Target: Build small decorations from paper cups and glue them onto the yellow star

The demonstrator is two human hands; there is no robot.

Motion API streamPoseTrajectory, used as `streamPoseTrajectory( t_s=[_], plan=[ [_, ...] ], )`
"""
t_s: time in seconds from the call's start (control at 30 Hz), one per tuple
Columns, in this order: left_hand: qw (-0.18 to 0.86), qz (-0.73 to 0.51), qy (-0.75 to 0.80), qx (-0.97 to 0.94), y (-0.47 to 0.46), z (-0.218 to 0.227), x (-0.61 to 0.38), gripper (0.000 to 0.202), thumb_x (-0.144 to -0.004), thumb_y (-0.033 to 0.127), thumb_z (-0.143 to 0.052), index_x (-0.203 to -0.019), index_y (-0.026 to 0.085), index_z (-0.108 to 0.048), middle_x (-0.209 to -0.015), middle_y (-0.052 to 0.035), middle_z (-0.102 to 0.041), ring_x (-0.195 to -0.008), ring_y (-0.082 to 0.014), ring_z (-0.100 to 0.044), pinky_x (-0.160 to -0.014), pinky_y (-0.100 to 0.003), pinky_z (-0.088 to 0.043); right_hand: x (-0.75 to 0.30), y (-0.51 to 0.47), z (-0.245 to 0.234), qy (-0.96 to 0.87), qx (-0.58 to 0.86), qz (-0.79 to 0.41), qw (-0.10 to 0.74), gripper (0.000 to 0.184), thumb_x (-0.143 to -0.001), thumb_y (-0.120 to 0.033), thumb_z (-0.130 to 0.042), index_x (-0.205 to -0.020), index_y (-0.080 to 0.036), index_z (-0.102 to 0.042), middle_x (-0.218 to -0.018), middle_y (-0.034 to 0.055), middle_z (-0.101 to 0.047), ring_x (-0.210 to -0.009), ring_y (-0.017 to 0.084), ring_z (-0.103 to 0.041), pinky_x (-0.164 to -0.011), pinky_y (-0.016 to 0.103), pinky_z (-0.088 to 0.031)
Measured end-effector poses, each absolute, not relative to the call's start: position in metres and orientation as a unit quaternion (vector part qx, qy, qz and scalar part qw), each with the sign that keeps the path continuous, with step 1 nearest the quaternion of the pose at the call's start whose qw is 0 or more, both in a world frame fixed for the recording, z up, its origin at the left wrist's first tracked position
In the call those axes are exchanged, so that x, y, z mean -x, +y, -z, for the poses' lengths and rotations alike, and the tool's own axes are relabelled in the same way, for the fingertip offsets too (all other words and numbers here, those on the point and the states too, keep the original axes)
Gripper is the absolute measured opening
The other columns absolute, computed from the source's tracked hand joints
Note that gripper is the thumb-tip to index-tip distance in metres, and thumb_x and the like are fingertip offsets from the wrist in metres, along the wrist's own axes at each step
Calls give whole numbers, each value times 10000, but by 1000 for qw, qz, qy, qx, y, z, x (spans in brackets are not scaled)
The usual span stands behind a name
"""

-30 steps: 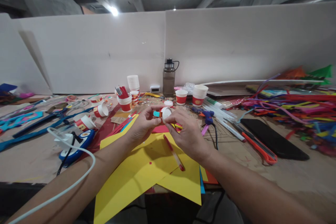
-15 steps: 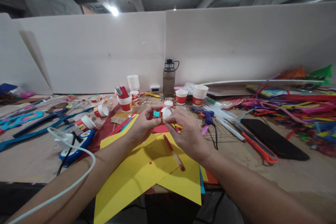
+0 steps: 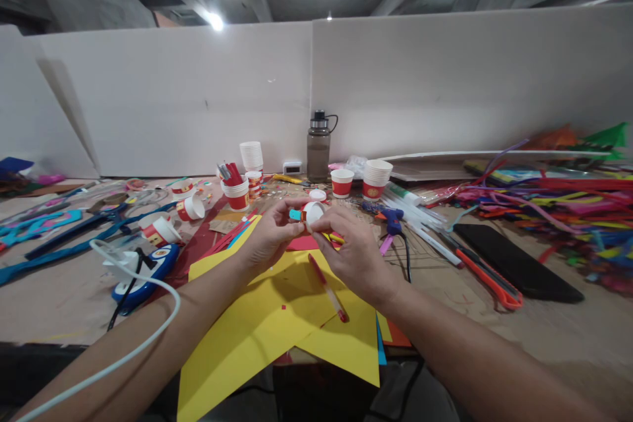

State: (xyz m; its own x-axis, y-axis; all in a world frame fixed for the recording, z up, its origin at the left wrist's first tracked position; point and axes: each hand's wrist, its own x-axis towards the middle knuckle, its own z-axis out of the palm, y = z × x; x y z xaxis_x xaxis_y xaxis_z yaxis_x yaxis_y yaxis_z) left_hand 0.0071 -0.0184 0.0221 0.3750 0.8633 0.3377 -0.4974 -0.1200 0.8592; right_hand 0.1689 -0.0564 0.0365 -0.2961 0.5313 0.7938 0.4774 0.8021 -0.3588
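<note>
Between my two hands is a small white paper cup (image 3: pixel 315 213), tipped so its white round face shows, with a teal and orange-red piece (image 3: pixel 295 214) at its left side. My left hand (image 3: pixel 271 231) closes on the cup's left side by that piece. Fingers of my right hand (image 3: pixel 349 247) are curled around the cup's right edge; their tips are partly hidden. Yellow paper sheets (image 3: pixel 247 330) lie under my hands, and a red pen (image 3: pixel 328 289) rests on them beside my right wrist. Just beyond the cup sits a small white and red round thing (image 3: pixel 318 195).
Red and white cups (image 3: pixel 342 183) and a water bottle (image 3: pixel 318 148) stand at the back. To the right lie a blue glue gun (image 3: pixel 391 219), an orange cutter (image 3: pixel 489 280), a black phone (image 3: pixel 517 260) and pipe cleaners (image 3: pixel 564 204). A blue power strip (image 3: pixel 148 283) with a white cable is left.
</note>
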Motion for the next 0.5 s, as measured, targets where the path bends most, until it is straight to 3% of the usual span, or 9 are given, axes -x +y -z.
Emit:
streamPoseTrajectory(
  t_s=[0.5],
  plan=[
    [644, -527, 167, -529, -18, -21, -7, 402, -654, 160, -771, -1040, 207, -669, -1020, -50, -699, -897, -160, -649, -819, -293, -517, -169, -56, -36, -803, 312, -24, 507, 109, -859, -119, -546, -802, -201, -590, -799, 52, -601, -806, 185, -550, -724, 329, -449]
  ],
)
